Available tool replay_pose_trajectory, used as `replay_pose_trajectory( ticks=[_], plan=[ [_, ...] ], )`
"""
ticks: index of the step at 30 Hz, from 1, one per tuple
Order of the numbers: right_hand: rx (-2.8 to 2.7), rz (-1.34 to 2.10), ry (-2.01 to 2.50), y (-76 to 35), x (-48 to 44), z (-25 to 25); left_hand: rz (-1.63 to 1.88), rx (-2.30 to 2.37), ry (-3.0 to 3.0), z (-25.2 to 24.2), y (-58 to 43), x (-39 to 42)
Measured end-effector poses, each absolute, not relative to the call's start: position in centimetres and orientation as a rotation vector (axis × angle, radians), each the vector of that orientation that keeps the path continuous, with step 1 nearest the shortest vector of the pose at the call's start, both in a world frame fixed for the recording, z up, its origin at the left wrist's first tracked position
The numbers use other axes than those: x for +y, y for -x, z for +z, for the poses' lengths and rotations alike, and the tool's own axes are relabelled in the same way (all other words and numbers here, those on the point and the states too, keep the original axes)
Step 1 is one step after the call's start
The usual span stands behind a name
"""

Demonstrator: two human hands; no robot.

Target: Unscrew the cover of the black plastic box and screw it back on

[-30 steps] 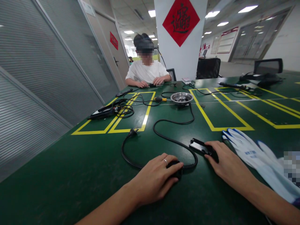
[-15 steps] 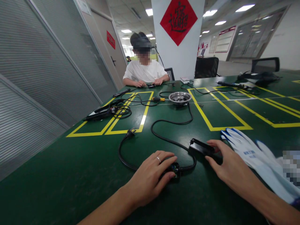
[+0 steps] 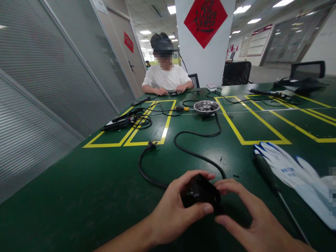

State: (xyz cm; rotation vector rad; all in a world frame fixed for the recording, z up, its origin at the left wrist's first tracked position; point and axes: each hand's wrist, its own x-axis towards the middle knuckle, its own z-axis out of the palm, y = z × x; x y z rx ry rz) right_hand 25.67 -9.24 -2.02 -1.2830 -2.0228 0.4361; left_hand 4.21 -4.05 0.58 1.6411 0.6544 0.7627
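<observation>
My left hand [image 3: 175, 206] is wrapped round a black plastic housing [image 3: 206, 189], thumb along its near side. A black power cord [image 3: 195, 154] runs behind my hands, and its plug [image 3: 151, 145] lies farther left on the table. My right hand [image 3: 249, 206] pinches the right end of the black plastic pieces between thumb and fingers, holding a cover against the housing. The pieces are dark and partly behind my fingers, so I cannot tell whether their edges meet. Right of my right hand lies a dark-handled screwdriver [image 3: 266, 171].
White gloves [image 3: 291, 171] lie at the right. Ahead stand a metal bowl [image 3: 206, 102] with small dark parts and a yellow-black screwdriver [image 3: 182, 109]. Corded black devices [image 3: 118, 122] lie at the left. Across the green table sits a person [image 3: 166, 75] handling a dark item.
My right hand has lifted the black cover off the table and carried it left to the housing. My left hand now grips the housing upright, and the circuit board is out of sight.
</observation>
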Motion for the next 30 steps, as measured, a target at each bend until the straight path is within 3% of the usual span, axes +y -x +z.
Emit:
replay_pose_trajectory(
  ticks=[5,10,16,25,30],
  plan=[
    [-1.866,0.372,1.432,-27.0,-8.5,-1.7,0.743,0.776,-2.190,3.5,-2.0,-2.8],
    [-1.706,0.337,1.497,-28.1,-7.4,-1.9,0.275,0.836,-2.764,3.4,-1.7,-1.5],
    [-1.725,0.316,1.511,-28.0,-7.5,-2.1,0.186,0.826,-2.812,0.5,-3.9,-1.7],
    [-1.705,0.354,1.588,-28.6,-7.2,-1.4,0.251,0.901,-2.746,1.1,-3.5,-1.8],
    [-1.811,-0.068,1.850,-30.8,-5.7,-1.1,0.137,0.939,-2.848,-0.4,-4.2,-2.6]
  ],
)
